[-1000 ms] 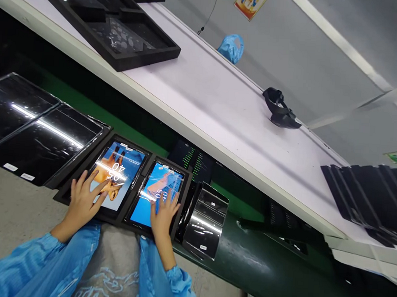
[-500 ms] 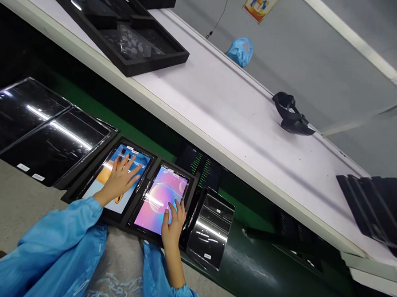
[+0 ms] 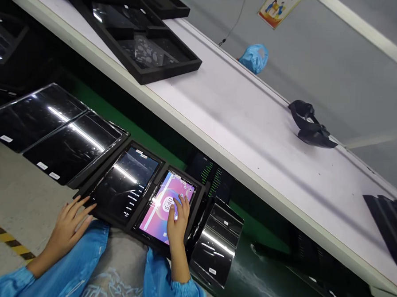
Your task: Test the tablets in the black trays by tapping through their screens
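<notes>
Two tablets lie side by side in a black foam tray [image 3: 132, 227] in front of me. The left tablet [image 3: 123, 184] shows a dark screen with a column of small white text lines. On the right tablet [image 3: 158, 208] is a pink and purple home screen with a clock reading 5:40. My right hand [image 3: 179, 218] is over the right part of that screen, fingers extended, holding nothing; whether a fingertip touches the glass I cannot tell. Beside the tray's lower left corner, my left hand [image 3: 71, 224] is empty with its fingers spread.
Dark film-covered panels [image 3: 72, 146] with white labels lie left of the tray, and another covered panel [image 3: 218, 242] lies to its right. All rest on a green surface [image 3: 265, 276]. A white shelf [image 3: 233, 119] runs above, carrying black foam trays [image 3: 171, 71] and a black strap [image 3: 309, 125].
My left hand has moved off the left tablet, down and left. That tablet's picture has given way to a dark text menu. The right tablet now displays a clock and icons.
</notes>
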`<state>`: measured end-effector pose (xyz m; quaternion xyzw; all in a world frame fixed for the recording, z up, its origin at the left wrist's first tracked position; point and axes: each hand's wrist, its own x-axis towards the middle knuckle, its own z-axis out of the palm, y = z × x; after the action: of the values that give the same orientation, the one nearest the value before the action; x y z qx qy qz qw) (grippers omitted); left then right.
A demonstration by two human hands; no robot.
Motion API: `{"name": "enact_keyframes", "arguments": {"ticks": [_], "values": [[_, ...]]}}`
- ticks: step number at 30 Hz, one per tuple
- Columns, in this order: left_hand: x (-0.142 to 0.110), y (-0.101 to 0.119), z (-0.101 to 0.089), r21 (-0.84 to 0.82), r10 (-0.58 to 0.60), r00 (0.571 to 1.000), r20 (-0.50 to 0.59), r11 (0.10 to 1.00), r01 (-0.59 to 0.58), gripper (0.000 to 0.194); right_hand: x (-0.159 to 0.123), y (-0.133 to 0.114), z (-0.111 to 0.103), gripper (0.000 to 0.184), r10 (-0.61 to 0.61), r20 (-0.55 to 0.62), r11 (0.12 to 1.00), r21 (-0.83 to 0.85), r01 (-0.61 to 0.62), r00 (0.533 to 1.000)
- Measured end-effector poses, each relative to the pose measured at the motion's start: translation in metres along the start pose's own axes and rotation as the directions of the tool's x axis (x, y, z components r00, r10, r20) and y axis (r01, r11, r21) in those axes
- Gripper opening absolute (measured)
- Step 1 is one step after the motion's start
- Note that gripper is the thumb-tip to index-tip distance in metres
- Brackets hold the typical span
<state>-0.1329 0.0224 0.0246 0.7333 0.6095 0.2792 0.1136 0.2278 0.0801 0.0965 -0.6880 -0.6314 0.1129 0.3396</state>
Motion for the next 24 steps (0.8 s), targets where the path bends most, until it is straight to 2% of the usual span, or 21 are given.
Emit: {"name": "enact_keyframes", "arguments": {"ticks": [2, 4, 7, 9, 12, 16, 18, 20, 24], "values": [[0.012, 0.007, 0.002, -0.014, -0.125, 0.988, -0.091, 0.992, 0.124, 0.045, 0.024, -0.019, 0.015, 0.032, -0.082, 0.067, 0.996, 0.036, 0.08, 0.994], [0.03, 0.013, 0.004, -0.016, -0.192, 0.972, -0.139, 0.981, 0.192, 0.044, 0.047, -0.038, 0.03, 0.033, -0.171, 0.149, 0.984, 0.067, 0.163, 0.974], [0.047, 0.017, 0.003, -0.017, -0.237, 0.958, -0.159, 0.971, 0.238, 0.043, 0.072, -0.059, 0.049, 0.033, -0.309, 0.249, 0.951, 0.102, 0.292, 0.918], [0.047, 0.02, 0.0, -0.029, -0.261, 0.951, -0.163, 0.965, 0.26, 0.044, 0.077, -0.067, 0.055, 0.032, -0.393, 0.311, 0.919, 0.12, 0.374, 0.865], [0.036, 0.025, 0.0, -0.061, -0.324, 0.933, -0.154, 0.946, 0.319, 0.047, 0.063, -0.069, 0.054, 0.03, -0.456, 0.435, 0.885, 0.132, 0.446, 0.777], [0.019, 0.025, 0.007, -0.076, -0.374, 0.916, -0.148, 0.927, 0.366, 0.046, 0.024, -0.063, 0.046, 0.031, -0.455, 0.568, 0.873, 0.131, 0.47, 0.686], [0.015, 0.024, 0.011, -0.082, -0.375, 0.915, -0.148, 0.927, 0.367, 0.047, 0.009, -0.059, 0.043, 0.032, -0.446, 0.593, 0.874, 0.125, 0.47, 0.67], [0.014, 0.022, 0.014, -0.085, -0.375, 0.916, -0.142, 0.927, 0.367, 0.048, 0.001, -0.057, 0.042, 0.034, -0.435, 0.598, 0.878, 0.115, 0.465, 0.673], [0.017, 0.02, 0.016, -0.082, -0.371, 0.919, -0.135, 0.928, 0.363, 0.049, -0.002, -0.055, 0.043, 0.035, -0.423, 0.612, 0.879, 0.097, 0.467, 0.669]]}}
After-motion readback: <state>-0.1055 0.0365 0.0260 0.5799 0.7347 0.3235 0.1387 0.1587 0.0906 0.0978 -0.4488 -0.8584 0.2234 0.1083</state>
